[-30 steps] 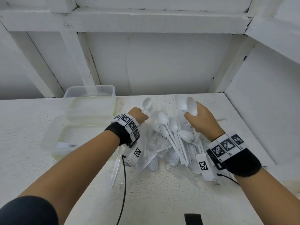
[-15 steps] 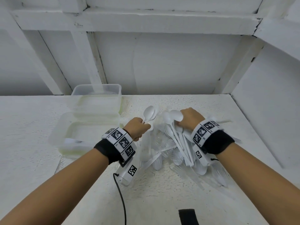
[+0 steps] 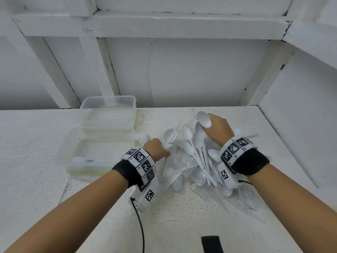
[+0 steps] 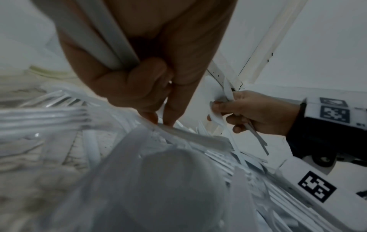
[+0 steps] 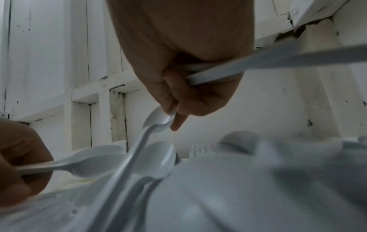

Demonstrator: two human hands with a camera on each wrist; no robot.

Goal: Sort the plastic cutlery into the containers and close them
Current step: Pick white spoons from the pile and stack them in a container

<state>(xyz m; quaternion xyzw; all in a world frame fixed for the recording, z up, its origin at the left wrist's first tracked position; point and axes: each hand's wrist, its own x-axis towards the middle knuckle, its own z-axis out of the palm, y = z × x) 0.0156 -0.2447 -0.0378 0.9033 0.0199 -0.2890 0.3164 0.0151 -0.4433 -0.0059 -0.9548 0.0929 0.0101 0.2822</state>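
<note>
A heap of white plastic spoons and clear forks (image 3: 193,161) lies on the white table (image 3: 36,161). My left hand (image 3: 164,150) stands at the heap's left edge and grips a small bunch of white spoons (image 3: 169,137) by their handles (image 4: 103,39). Its fingertips (image 4: 158,119) touch the heap. My right hand (image 3: 209,125) is above the heap's far side, curled round several spoon handles (image 5: 238,69), and pinches the bowl of another spoon (image 5: 158,120). Clear containers stand to the left, a far tub (image 3: 109,99) and a near one (image 3: 73,170) with a few pieces inside.
White walls and beams close off the back and right side. A black cable (image 3: 140,216) runs from my left wrist toward the table's front edge, where a black strap (image 3: 211,243) lies. Bare table shows in front of the heap and left of the containers.
My right hand dipped into the heap half a second ago and has now risen toward the far side with a spoon. My left hand has stayed at the heap's left edge with its spoons.
</note>
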